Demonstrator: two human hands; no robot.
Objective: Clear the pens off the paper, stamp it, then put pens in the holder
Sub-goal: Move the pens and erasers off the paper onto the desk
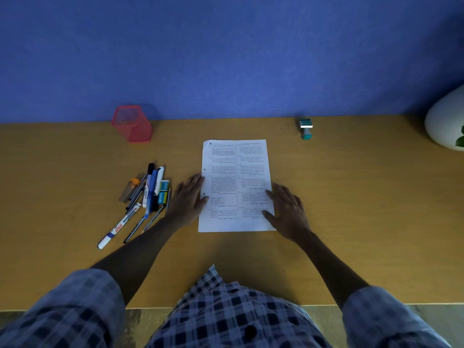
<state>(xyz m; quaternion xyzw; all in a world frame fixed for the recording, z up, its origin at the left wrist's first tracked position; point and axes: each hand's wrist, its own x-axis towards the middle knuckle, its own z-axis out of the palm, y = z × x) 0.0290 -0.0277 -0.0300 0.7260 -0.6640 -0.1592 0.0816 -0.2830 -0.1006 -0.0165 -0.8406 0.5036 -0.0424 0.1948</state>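
Note:
A printed white sheet of paper lies flat in the middle of the wooden desk. My left hand rests flat with its fingertips on the sheet's left edge. My right hand lies flat with its fingers on the sheet's right edge. Neither hand holds anything. A heap of pens and markers lies on the desk left of the paper, with a whiteboard marker nearest me. The red mesh pen holder stands at the back left. The teal stamp stands at the back right.
A blue wall rises directly behind the desk. A white rounded pot with a green leaf sits at the far right. A small eraser box lies among the pens. The desk's front edge runs near my checked shirt.

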